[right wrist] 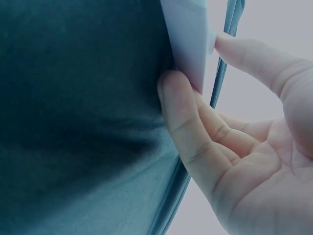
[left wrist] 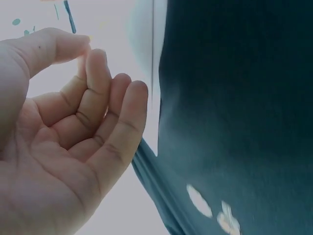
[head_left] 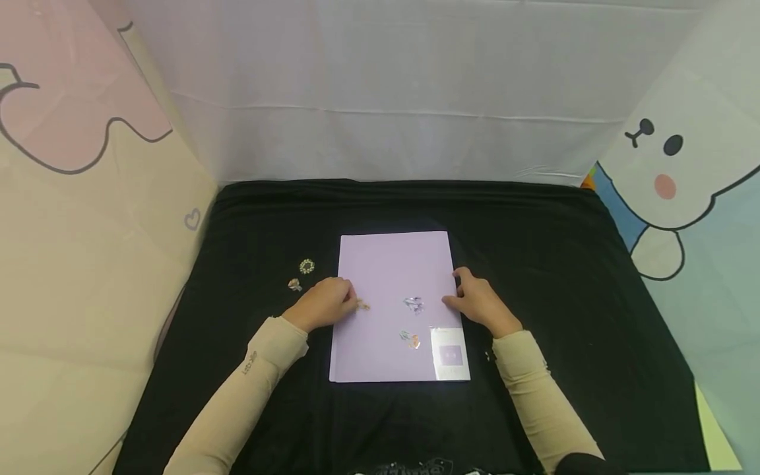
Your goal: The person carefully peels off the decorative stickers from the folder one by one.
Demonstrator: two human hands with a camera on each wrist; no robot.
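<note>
A lilac folder (head_left: 392, 264) lies on the black cloth. My left hand (head_left: 323, 305) is over its left edge, thumb and index fingertips together at a small golden piece (head_left: 364, 305); a trace of yellow shows between those tips in the left wrist view. At the folder's right edge my right hand (head_left: 479, 305) holds on, thumb on the cover and fingers along the side, as the right wrist view shows. Two shiny decorations lie on the cover: a silvery-violet one (head_left: 413, 305) and a green-and-orange one (head_left: 410, 340). A clear label pocket (head_left: 439, 335) occupies the lower right corner.
Left of the folder, a beaded-looking ring (head_left: 306, 266) and a small brown-and-white ornament (head_left: 294, 285) lie on the black cloth (head_left: 558, 264). A tiny pale bit (head_left: 488, 356) sits by the right sleeve. A white curtain (head_left: 380, 145) hangs behind.
</note>
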